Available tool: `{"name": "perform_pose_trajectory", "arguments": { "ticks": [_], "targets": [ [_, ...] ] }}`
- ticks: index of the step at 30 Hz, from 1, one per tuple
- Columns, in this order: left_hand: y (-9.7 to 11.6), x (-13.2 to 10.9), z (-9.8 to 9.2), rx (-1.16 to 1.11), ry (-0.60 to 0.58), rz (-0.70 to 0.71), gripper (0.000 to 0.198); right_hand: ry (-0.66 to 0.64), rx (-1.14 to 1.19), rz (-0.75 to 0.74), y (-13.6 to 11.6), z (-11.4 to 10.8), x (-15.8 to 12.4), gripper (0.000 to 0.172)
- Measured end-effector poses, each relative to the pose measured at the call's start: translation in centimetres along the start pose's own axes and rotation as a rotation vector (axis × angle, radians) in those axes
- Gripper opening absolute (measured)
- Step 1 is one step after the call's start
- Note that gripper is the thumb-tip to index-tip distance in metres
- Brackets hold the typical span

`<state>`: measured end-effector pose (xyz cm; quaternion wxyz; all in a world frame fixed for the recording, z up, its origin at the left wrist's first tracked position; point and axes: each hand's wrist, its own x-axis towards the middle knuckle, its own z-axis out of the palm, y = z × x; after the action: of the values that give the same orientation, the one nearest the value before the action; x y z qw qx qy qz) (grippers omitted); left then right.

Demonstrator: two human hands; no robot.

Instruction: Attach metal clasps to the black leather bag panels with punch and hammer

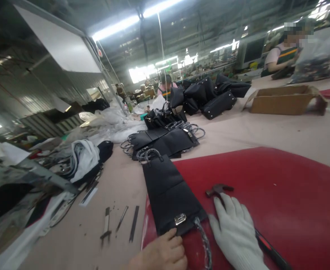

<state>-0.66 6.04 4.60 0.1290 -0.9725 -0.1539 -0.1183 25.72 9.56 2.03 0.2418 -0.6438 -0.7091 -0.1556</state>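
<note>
A flat black bag panel (172,191) with a silver clasp (180,219) and wrapped handles lies over the left edge of a red mat (246,168). My bare left hand (165,250) is closed at the panel's near edge, thumb and finger by the clasp, pinching that edge. To the right, my gloved right hand (234,228) rests with fingers apart on top of a hammer (219,190), whose black and red handle comes out beneath the palm. The hammer lies flat on the mat, its head beyond my fingertips.
Metal tools (106,225) and a dark strip (134,224) lie on the table left of the mat. Beyond the panel are stacked black panels (165,142), black bags (198,97) and a cardboard box (280,100). Two people are at the back.
</note>
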Motion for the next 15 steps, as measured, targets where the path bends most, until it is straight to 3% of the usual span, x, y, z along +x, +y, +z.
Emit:
{"name": "perform_pose_trajectory", "arguments": {
  "ticks": [2,5,10,15],
  "targets": [
    [2.5,-1.7,0.0,-0.027,0.033,0.025,0.015,-0.057,-0.019,-0.010,-0.3,-0.9,0.2,0.043],
    [4.4,-3.0,-1.9,-0.069,-0.020,0.094,0.009,-0.106,-0.030,-0.033,-0.6,-1.7,0.4,0.045],
    [2.6,-2.5,-4.2,-0.094,-0.041,0.168,0.018,-0.112,0.022,-0.042,-0.9,-2.3,0.4,0.047],
    [1.9,-2.1,-2.1,-0.066,-0.056,0.060,0.015,-0.154,-0.005,-0.065,-1.0,-2.6,0.4,0.044]
  ]
}}
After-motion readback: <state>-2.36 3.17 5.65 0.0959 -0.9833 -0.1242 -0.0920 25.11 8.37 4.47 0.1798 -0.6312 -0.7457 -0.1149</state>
